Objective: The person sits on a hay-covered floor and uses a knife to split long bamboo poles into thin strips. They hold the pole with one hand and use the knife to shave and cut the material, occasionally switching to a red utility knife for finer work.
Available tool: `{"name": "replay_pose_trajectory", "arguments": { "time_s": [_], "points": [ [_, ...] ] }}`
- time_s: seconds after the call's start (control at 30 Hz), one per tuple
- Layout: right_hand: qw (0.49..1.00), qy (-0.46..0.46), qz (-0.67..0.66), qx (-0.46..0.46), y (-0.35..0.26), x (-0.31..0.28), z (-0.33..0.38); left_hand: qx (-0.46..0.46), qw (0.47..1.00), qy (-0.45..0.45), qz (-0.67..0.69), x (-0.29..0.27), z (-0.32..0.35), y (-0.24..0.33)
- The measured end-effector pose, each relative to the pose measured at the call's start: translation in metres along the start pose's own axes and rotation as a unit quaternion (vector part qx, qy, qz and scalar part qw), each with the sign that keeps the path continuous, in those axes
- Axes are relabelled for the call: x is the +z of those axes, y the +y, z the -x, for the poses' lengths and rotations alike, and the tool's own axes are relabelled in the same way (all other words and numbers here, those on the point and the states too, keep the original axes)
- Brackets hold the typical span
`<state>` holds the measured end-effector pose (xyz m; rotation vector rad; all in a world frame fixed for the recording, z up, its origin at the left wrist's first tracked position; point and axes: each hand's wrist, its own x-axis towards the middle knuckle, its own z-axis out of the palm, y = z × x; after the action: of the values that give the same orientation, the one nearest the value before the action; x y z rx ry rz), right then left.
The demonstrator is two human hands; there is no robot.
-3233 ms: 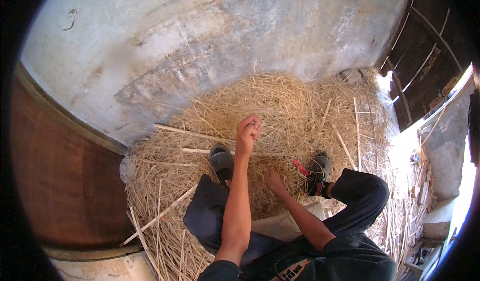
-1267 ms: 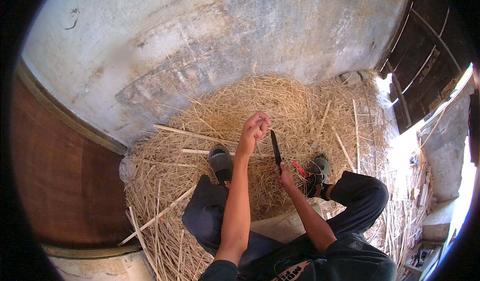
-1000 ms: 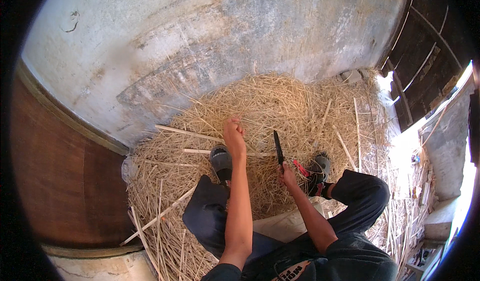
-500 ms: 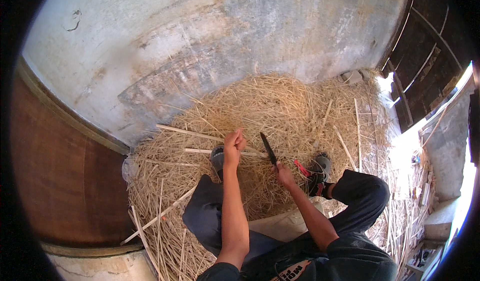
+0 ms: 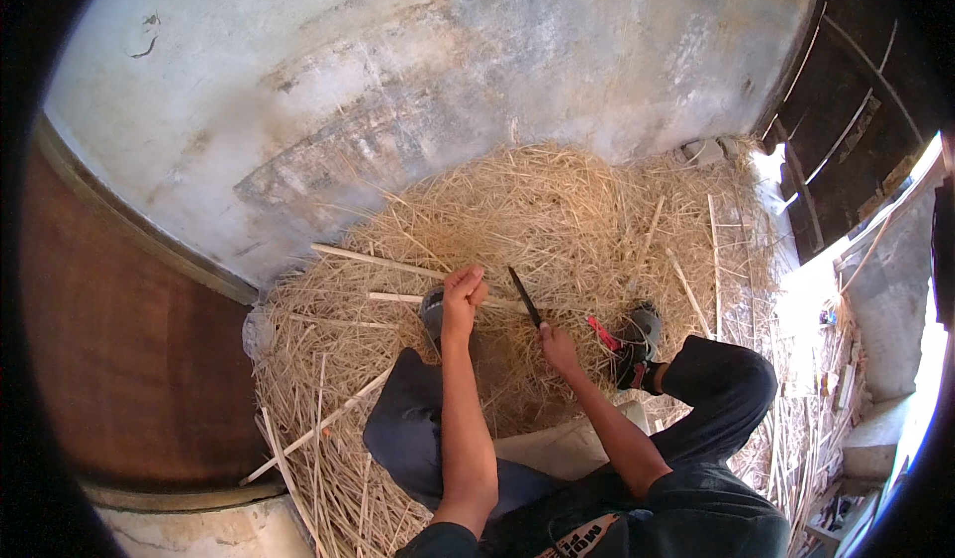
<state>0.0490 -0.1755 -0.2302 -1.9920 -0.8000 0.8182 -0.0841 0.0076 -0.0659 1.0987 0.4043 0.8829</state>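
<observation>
My right hand [image 5: 557, 346] is wrapped round the handle of a knife [image 5: 523, 294]. Its long dark blade points away from me and slants a little to the left. To the left of the blade, my left hand [image 5: 464, 289] is raised with its fingers closed. Whatever is pinched in it, if anything, is too small to make out. Below and behind the left hand lie pale wooden sticks [image 5: 383, 261], partly covered by the hand and my shoe. Blade and left hand are apart.
Straw-like shavings [image 5: 557, 195] cover the floor up to a weathered wall [image 5: 398, 91]. My shoes [image 5: 637, 334] stand on either side, with a red strip [image 5: 602, 333] beside the right one. A brown panel [image 5: 149, 359] stands at left; loose sticks [image 5: 323, 429] lie near it.
The knife has shifted slightly left, and its blade is tilted more to the left. My left hand has dropped slightly toward me, still closed.
</observation>
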Motion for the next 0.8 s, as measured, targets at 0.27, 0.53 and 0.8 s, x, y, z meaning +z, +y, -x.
{"name": "replay_pose_trajectory", "arguments": {
  "time_s": [0.27,0.53,0.8],
  "points": [
    [0.989,0.097,-0.112,-0.023,-0.022,0.002,0.012,0.003,0.999,-0.039,0.026,-0.001,-0.007,-0.007],
    [0.995,-0.038,0.096,0.017,0.012,0.018,0.006,-0.009,1.0,-0.028,-0.006,0.012,-0.005,-0.004],
    [0.975,0.169,-0.104,-0.099,0.008,0.024,-0.009,-0.01,0.999,-0.013,-0.038,0.019,-0.007,-0.004]
  ]
}}
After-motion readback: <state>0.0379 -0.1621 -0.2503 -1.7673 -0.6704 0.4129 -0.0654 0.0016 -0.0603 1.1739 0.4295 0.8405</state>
